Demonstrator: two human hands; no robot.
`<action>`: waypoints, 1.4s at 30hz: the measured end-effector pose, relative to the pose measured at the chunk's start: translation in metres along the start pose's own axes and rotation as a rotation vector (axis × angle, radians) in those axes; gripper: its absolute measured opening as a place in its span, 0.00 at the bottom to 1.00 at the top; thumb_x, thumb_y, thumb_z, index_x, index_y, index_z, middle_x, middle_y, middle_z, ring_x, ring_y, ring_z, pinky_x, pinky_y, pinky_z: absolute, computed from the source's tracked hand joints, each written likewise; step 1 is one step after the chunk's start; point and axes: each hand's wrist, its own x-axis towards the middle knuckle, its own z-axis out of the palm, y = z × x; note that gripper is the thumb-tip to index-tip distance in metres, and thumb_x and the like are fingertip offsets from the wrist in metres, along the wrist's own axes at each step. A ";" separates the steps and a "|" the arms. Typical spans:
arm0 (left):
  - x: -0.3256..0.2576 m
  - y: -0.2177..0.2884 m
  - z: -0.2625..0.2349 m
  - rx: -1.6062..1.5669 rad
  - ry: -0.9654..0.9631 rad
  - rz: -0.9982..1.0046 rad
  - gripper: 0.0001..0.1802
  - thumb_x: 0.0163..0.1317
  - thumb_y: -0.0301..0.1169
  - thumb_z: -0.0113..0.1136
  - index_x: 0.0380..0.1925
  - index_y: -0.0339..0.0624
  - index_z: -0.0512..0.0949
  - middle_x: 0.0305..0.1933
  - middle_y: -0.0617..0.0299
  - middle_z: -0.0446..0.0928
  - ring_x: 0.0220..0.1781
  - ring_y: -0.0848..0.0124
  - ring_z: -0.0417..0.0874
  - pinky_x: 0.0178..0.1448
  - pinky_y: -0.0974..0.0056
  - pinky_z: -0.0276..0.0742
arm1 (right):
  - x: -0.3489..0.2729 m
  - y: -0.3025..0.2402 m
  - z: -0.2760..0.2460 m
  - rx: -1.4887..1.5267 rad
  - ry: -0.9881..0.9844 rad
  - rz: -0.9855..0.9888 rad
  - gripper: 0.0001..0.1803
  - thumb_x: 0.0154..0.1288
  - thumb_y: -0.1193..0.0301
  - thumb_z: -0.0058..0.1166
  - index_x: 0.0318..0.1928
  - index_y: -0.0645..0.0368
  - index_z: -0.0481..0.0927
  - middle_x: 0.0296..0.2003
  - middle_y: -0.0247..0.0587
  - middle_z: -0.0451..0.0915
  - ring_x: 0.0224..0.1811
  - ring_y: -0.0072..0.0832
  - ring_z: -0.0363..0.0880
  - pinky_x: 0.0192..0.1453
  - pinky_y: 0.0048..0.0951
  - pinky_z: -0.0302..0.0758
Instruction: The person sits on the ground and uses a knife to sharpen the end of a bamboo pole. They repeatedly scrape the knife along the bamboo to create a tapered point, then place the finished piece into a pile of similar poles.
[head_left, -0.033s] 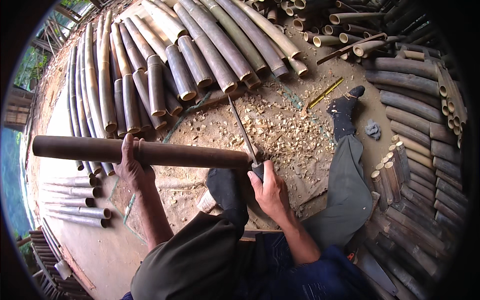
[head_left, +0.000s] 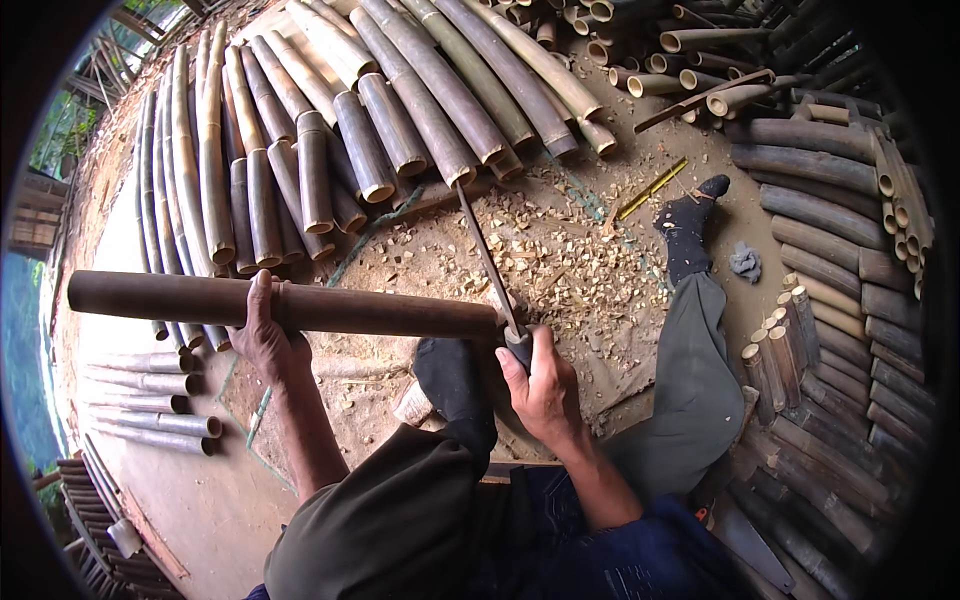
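A dark brown bamboo tube lies crosswise in front of me, almost level. My left hand grips it from below, its thumb up over the tube near a node. At the tube's right end, my right hand is closed around the dark handle of a long, narrow knife. The blade points away from me, toward the far bamboo pieces. Its base is close to the tube's cut end; whether they touch I cannot tell.
Pale wood chips litter the ground sheet ahead. Bamboo tubes lie in rows at the far side, with stacked tubes on the right. A yellow ruler, a grey rag and a saw lie at the right.
The knife has shifted very slightly with my right hand, and its blade looks darker. The bamboo tube and my left hand are nearly unmoved.
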 end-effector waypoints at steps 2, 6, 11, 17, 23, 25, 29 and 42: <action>-0.005 0.004 0.006 -0.003 0.004 0.019 0.19 0.60 0.23 0.77 0.48 0.35 0.78 0.41 0.58 0.83 0.40 0.69 0.88 0.46 0.61 0.90 | -0.006 0.010 0.008 0.009 0.098 -0.062 0.19 0.78 0.59 0.56 0.48 0.63 0.69 0.33 0.64 0.83 0.38 0.64 0.85 0.38 0.54 0.79; -0.012 0.009 0.015 -0.028 -0.032 0.038 0.19 0.60 0.22 0.77 0.48 0.35 0.78 0.44 0.57 0.83 0.41 0.70 0.88 0.47 0.62 0.90 | 0.000 0.065 0.022 -0.257 -0.274 0.270 0.22 0.77 0.57 0.56 0.52 0.65 0.69 0.36 0.68 0.84 0.41 0.67 0.84 0.42 0.60 0.78; -0.006 0.007 -0.005 -0.079 -0.145 0.032 0.20 0.61 0.22 0.75 0.51 0.35 0.77 0.46 0.56 0.84 0.45 0.67 0.88 0.54 0.60 0.88 | -0.003 0.007 0.007 -0.034 -0.066 0.028 0.17 0.76 0.61 0.59 0.50 0.62 0.72 0.33 0.61 0.84 0.37 0.60 0.86 0.36 0.52 0.80; -0.008 0.016 -0.003 -0.124 -0.295 0.022 0.25 0.60 0.20 0.73 0.56 0.37 0.74 0.46 0.57 0.83 0.47 0.64 0.87 0.60 0.58 0.84 | -0.009 0.076 0.037 -0.324 -0.225 0.328 0.20 0.77 0.57 0.56 0.49 0.63 0.70 0.34 0.65 0.84 0.40 0.66 0.85 0.42 0.62 0.79; -0.008 0.009 -0.006 -0.107 0.060 -0.017 0.22 0.57 0.25 0.79 0.48 0.38 0.78 0.40 0.58 0.84 0.40 0.67 0.88 0.47 0.60 0.87 | -0.005 0.013 0.006 -0.136 -0.135 0.153 0.18 0.76 0.60 0.58 0.48 0.63 0.72 0.33 0.63 0.83 0.38 0.64 0.84 0.39 0.58 0.77; -0.008 0.010 -0.010 -0.068 0.062 0.018 0.21 0.58 0.24 0.79 0.48 0.39 0.77 0.39 0.59 0.84 0.39 0.67 0.88 0.46 0.60 0.87 | -0.007 0.004 0.005 -0.089 -0.053 0.074 0.17 0.76 0.61 0.59 0.48 0.63 0.72 0.33 0.62 0.82 0.37 0.61 0.84 0.37 0.54 0.77; -0.011 0.011 0.009 -0.090 -0.005 0.018 0.19 0.58 0.23 0.78 0.46 0.39 0.78 0.37 0.59 0.84 0.38 0.68 0.88 0.44 0.60 0.87 | -0.016 0.065 0.034 -0.202 -0.005 0.108 0.19 0.75 0.60 0.59 0.50 0.62 0.70 0.33 0.63 0.83 0.34 0.64 0.84 0.36 0.57 0.78; 0.010 0.003 -0.017 -0.383 -0.385 -0.175 0.28 0.54 0.31 0.71 0.55 0.42 0.71 0.45 0.58 0.77 0.50 0.64 0.81 0.60 0.50 0.83 | -0.008 0.117 0.029 0.010 -0.243 0.306 0.23 0.74 0.55 0.59 0.46 0.67 0.76 0.43 0.65 0.81 0.50 0.62 0.80 0.54 0.52 0.75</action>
